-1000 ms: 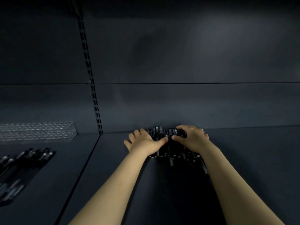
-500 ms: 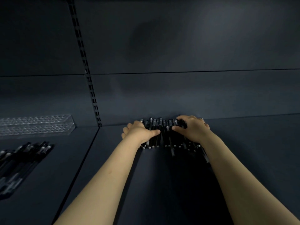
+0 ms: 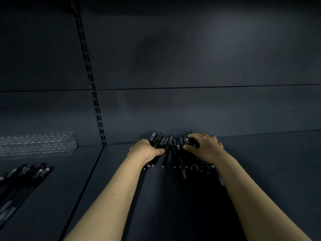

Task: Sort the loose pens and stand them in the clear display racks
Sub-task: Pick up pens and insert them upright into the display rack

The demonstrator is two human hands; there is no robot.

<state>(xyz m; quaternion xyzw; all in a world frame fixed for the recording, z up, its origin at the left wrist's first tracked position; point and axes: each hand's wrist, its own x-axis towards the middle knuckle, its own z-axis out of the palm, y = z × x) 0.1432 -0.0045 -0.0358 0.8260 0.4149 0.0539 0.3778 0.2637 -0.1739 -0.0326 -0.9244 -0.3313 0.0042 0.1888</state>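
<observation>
A pile of black pens (image 3: 171,150) lies on the dark shelf, close to the back wall. My left hand (image 3: 145,150) grips a bunch of pens at the pile's left side, with the thumb curled over them. My right hand (image 3: 204,147) holds the pens at the right side of the pile, fingers curled over their far ends. A gap has opened in the pile between the two hands. A clear display rack (image 3: 37,145) with several holes and no pens in it stands on the left shelf section by the back wall.
A second heap of black pens (image 3: 20,185) lies at the front of the left shelf section. A slotted upright (image 3: 90,80) and a seam (image 3: 83,188) divide the two shelf sections. The dark back wall rises just behind the pile.
My left hand has closed round a bunch of pens and drawn them leftward, so the pile has split. The right hand has stayed in its place on the pile.
</observation>
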